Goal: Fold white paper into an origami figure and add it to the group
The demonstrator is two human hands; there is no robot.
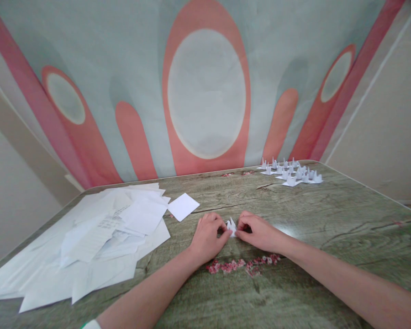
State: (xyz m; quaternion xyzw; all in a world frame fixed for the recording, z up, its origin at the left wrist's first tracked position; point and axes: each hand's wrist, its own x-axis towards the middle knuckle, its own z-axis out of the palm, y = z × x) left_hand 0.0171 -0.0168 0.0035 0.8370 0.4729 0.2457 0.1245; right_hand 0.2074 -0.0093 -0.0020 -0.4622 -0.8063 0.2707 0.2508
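Paper pile (89, 219) is spread at L, a sq. sheet (184, 207) by its R edge. L side of a crane (231, 227) is pinched by L hand (210, 234) (thumb & index); R side likewise by R hand (258, 231). It's held btwn fingertips, neither hand clearly nearer; long axis can't be told. Other cranes (292, 179) are grouped at back R of table (329, 214).

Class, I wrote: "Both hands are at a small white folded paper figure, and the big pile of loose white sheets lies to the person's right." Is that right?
Not quite: the pile of loose white sheets lies to the person's left, as the head view shows. The left hand and right hand are indeed at the small folded paper figure.
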